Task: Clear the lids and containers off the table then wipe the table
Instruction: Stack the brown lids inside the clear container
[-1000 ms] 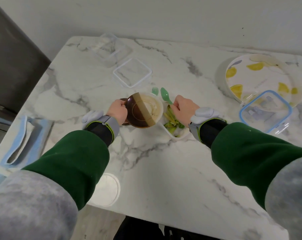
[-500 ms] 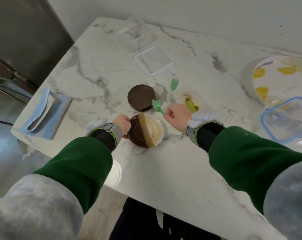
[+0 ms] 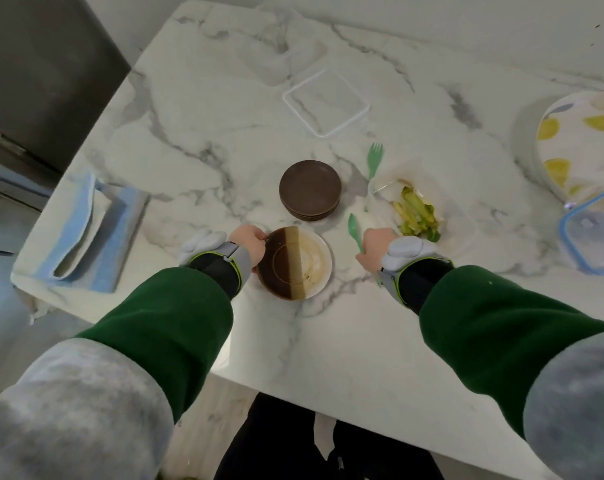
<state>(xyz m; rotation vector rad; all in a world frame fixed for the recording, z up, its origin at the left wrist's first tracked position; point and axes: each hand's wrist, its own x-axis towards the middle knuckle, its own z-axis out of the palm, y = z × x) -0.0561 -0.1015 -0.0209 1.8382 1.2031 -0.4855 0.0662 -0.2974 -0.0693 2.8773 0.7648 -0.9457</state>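
Observation:
My left hand grips the left rim of a brown-and-cream saucer, held over the marble table. My right hand holds a green plastic spoon, its bowl pointing away from me. Beyond the saucer lies a stack of brown saucers. A clear container with green vegetable scraps sits to the right, a green fork leaning at its left edge. Farther back is a clear square lid.
A lemon-patterned plate and a blue-rimmed container sit at the right edge. A folded blue cloth lies on the table's left corner. Clear containers stand at the back. A dark appliance stands left of the table.
The saucer came off the brown stack toward me in my left hand. My right hand picked the green spoon out of the container and drew back.

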